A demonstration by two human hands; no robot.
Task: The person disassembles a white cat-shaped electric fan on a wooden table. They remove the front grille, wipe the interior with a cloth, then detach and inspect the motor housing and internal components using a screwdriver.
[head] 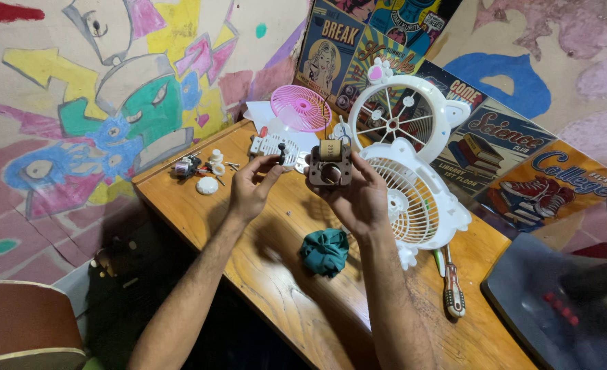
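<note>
Above wooden table (276, 274), right hand (362, 199) around, seemingly, fan motor (330, 164).

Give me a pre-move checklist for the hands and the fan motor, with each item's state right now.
1. Right hand has a firm hold on the fan motor: ok, fingers wrap its frame.
2. Left hand pinches the small black part: ok, held at the fingertips above the table.
3. Small black part lined up with the motor: cannot tell, too small to judge.
4. Screwdriver within reach: ok, it lies on the wooden table beside the right forearm.
5. Loose small parts away from the table edge: not ok, they sit near the far left corner.
</note>
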